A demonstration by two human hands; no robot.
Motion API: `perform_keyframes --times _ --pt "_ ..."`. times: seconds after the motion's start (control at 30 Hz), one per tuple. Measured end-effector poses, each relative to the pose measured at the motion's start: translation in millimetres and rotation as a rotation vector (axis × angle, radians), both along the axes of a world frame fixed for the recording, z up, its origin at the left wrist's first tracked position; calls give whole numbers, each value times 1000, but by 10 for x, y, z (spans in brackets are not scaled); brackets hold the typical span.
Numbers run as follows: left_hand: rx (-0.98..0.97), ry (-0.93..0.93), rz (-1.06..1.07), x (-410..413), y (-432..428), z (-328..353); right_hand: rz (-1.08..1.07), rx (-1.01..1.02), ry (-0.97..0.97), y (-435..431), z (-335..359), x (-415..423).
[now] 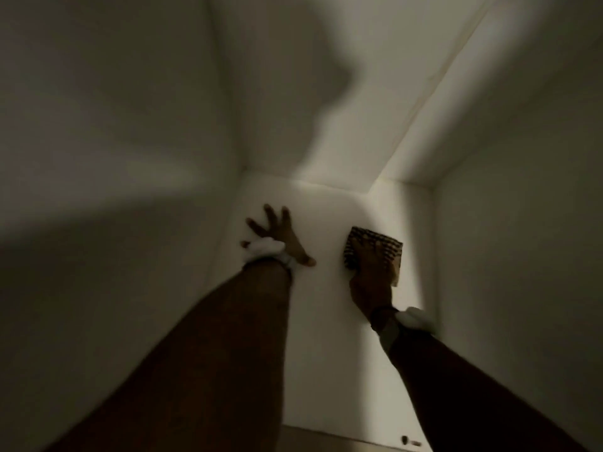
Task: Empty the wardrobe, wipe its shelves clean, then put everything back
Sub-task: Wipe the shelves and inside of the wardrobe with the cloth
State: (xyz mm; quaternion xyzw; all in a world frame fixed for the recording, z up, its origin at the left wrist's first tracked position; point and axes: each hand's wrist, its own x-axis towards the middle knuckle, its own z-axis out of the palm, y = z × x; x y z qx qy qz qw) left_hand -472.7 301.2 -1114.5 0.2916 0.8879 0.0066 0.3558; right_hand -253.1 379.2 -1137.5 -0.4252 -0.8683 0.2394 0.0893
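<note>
I look into a dim white wardrobe compartment. Its bare shelf (326, 305) runs from the front edge to the back corner. My left hand (280, 238) lies flat on the shelf with fingers spread, near the left wall. My right hand (372, 269) presses a striped brown cloth (375, 243) flat against the shelf, to the right of the left hand and close to the right wall. Both wrists carry a white band. The picture is blurred.
White walls close the compartment on the left (114, 158) and right (522, 239), with a back panel (326, 93) behind. A small dark fitting (405, 439) sits at the shelf's front edge.
</note>
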Motion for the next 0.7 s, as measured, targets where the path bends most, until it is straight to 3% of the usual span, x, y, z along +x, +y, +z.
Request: perform_keyframes --times 0.13,0.2,0.3,0.37,0.5,0.63,0.7 --pt "-39 -12 -120 -73 -287 265 50 -258 11 -597 156 -408" --pt "-3 24 -122 -40 -514 500 89 -453 175 -717 309 -524" --pt "-5 217 -99 53 -760 776 -111 -820 447 -722 630 -711" --pt "1 385 -155 138 -945 1131 -222 -945 667 -737 1135 -837" --pt "210 730 -210 148 -1210 1976 13 -860 893 -800 2386 -1077" --pt "274 922 -179 294 -1367 2873 144 -720 1017 -883 3596 -1147" --pt "408 1035 -120 414 -1449 3371 216 -688 1103 -996 4151 -1126"
